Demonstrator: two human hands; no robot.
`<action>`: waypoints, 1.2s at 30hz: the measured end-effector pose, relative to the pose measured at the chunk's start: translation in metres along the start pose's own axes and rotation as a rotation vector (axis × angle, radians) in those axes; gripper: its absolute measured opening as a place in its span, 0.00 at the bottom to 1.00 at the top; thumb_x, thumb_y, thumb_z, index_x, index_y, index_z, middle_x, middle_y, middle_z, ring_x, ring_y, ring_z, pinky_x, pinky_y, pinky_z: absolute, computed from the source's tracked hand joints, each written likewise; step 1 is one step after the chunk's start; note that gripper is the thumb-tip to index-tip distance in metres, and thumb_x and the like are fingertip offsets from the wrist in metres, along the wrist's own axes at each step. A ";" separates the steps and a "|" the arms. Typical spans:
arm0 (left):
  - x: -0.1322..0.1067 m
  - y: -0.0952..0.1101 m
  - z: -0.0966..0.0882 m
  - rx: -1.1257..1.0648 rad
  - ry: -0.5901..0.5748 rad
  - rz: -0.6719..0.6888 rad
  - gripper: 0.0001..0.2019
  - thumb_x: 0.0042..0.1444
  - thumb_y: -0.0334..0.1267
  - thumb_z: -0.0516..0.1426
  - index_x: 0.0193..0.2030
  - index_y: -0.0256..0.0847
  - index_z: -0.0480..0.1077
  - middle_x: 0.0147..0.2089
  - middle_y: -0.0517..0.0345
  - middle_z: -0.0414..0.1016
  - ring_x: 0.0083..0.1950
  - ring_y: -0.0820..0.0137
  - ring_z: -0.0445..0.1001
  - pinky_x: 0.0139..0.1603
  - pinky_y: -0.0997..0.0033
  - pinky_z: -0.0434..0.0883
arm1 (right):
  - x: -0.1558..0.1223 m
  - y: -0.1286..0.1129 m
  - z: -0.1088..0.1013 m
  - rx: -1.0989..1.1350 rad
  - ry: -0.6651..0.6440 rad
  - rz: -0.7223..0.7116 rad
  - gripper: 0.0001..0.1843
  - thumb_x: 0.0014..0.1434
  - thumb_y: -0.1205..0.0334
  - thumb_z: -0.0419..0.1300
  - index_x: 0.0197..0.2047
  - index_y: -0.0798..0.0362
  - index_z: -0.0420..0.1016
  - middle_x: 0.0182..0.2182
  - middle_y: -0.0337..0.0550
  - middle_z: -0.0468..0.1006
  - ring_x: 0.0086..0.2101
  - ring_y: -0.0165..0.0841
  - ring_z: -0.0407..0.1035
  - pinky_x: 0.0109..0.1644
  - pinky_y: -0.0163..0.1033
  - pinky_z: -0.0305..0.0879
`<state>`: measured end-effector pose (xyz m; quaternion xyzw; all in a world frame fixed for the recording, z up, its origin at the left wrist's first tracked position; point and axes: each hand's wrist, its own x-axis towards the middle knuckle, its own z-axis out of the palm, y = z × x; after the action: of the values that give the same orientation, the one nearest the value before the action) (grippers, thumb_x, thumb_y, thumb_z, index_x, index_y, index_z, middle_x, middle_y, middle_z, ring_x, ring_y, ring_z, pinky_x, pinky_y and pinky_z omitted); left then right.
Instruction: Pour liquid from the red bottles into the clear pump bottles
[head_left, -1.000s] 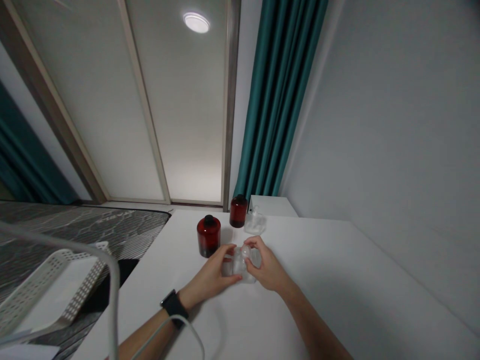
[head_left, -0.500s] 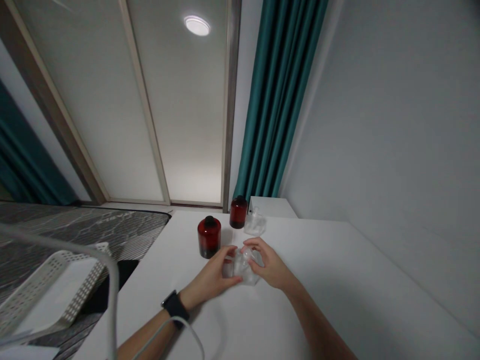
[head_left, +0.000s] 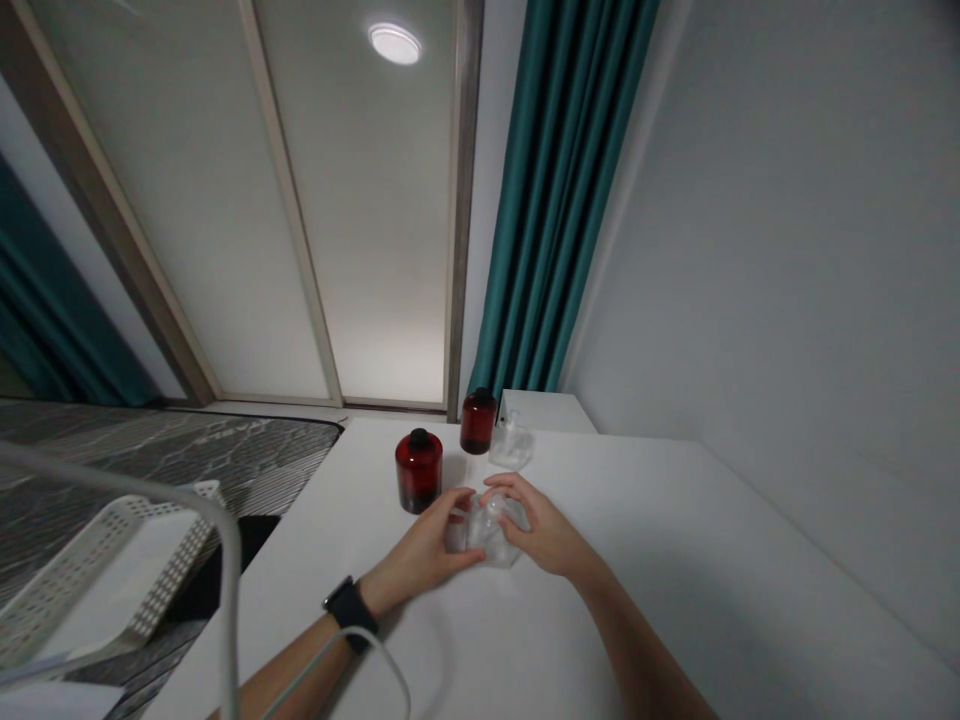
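Observation:
Both of my hands meet on a small clear plastic bag point(head_left: 487, 540) that rests on the white table point(head_left: 675, 560). My left hand point(head_left: 427, 550), with a black watch on its wrist, grips the bag's left side with curled fingers. My right hand point(head_left: 544, 530) pinches the bag's top right with bent fingers. What the bag contains cannot be made out. A dark red jar with a black cap point(head_left: 418, 470) stands just beyond my left hand.
A second dark red jar point(head_left: 478, 421) and another clear plastic bag point(head_left: 510, 445) sit at the table's far end, by a teal curtain point(head_left: 555, 200). A white perforated basket point(head_left: 97, 570) lies on the left, over a dark patterned mat. A white cable point(head_left: 360, 650) crosses the foreground.
My right hand's fingers have shifted slightly over the top of the bag. The left hand and the jars stay where they were.

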<state>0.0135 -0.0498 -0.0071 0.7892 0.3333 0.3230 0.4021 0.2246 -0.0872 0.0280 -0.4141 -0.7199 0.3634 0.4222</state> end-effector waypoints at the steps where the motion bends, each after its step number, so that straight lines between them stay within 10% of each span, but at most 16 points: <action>1: 0.000 0.000 0.000 0.001 -0.002 -0.002 0.33 0.47 0.34 0.69 0.60 0.43 0.63 0.58 0.47 0.72 0.56 0.55 0.73 0.59 0.51 0.72 | 0.000 -0.001 0.000 -0.004 0.000 0.001 0.26 0.56 0.75 0.56 0.57 0.49 0.65 0.48 0.43 0.79 0.49 0.36 0.73 0.57 0.45 0.65; 36: 0.000 0.000 -0.001 0.022 -0.006 0.020 0.32 0.48 0.33 0.68 0.60 0.42 0.63 0.58 0.46 0.71 0.56 0.55 0.73 0.60 0.51 0.70 | 0.001 0.004 0.012 -0.134 0.128 0.011 0.31 0.54 0.71 0.59 0.61 0.49 0.64 0.43 0.41 0.69 0.45 0.36 0.67 0.56 0.44 0.63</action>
<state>0.0128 -0.0493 -0.0068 0.7976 0.3279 0.3212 0.3913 0.2148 -0.0871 0.0205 -0.4679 -0.7119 0.2894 0.4365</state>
